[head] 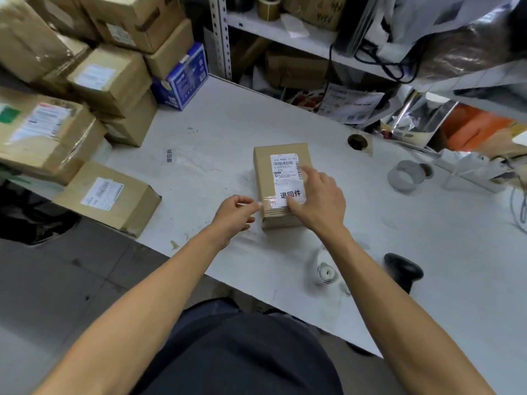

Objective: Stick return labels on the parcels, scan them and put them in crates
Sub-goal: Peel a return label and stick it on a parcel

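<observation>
Parcel (281, 183) lies under the right hand (319, 199), long axis running away from the person. Right hand's spread fingers press the return label (289, 195) flat. Left hand (233, 212), loosely curled at the parcel's near-left edge, grips nothing discernible. Scanner (403, 270) lies nearer the right hand.

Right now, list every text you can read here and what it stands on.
"退回件": return label on the parcel under the right hand.
"P60 N480 11 P01", roughly: shipping label, top line; the rest is too small.
"退回": sticker on the table, sideways.
Other boxes' labels: blurred.
</observation>
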{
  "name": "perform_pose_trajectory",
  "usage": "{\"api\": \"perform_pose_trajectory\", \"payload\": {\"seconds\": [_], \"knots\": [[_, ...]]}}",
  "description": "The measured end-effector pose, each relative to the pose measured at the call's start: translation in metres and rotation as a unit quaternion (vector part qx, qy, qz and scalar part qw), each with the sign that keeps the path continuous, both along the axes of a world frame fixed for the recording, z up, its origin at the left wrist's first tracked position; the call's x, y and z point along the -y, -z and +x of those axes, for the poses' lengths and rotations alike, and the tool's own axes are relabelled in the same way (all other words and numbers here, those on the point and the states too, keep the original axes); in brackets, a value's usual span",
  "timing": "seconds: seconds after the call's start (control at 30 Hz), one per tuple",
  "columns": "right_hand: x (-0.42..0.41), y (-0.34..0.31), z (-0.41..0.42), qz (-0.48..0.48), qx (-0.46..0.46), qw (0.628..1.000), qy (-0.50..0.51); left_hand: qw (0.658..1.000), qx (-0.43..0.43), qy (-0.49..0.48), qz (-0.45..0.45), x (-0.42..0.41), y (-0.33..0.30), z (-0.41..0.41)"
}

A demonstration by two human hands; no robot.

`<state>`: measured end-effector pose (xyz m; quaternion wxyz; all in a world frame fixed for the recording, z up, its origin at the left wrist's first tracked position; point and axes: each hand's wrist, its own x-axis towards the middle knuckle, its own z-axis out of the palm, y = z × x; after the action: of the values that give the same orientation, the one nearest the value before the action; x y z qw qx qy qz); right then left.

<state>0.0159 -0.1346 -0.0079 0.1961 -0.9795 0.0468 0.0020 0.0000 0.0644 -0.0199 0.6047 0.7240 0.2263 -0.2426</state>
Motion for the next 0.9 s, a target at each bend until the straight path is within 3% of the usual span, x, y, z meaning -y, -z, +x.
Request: {"api": "perform_pose_trajectory", "payload": {"seconds": [0.1, 0.17, 0.23, 0.37, 0.53, 0.9], "knots": [[0.008, 0.003, 0.002, 0.108, -0.078, 0.986, 0.105, 0.999, 0.001, 0.028, -0.020, 0.007, -0.001, 0.007], [0.014, 0.002, 0.002, 0.257, -0.138, 0.944, 0.152, 0.998, 0.000, 0.049, -0.051, 0.012, -0.006, 0.011], [0.014, 0.001, -0.003, 0.324, -0.139, 0.920, 0.173, 0.995, 0.008, 0.070, -0.073, 0.016, -0.007, 0.015], [0.009, -0.010, -0.020, 0.331, -0.096, 0.920, 0.186, 0.989, 0.061, 0.105, -0.082, 0.011, -0.004, 0.017], [0.016, -0.042, -0.051, 0.362, 0.019, 0.902, 0.235, 0.970, 0.140, 0.161, -0.116, 0.023, -0.030, 0.024], [0.097, -0.093, -0.214, 0.332, 0.170, 0.838, 0.398, 0.884, 0.151, 0.391, -0.205, 0.152, -0.079, -0.045]]}}
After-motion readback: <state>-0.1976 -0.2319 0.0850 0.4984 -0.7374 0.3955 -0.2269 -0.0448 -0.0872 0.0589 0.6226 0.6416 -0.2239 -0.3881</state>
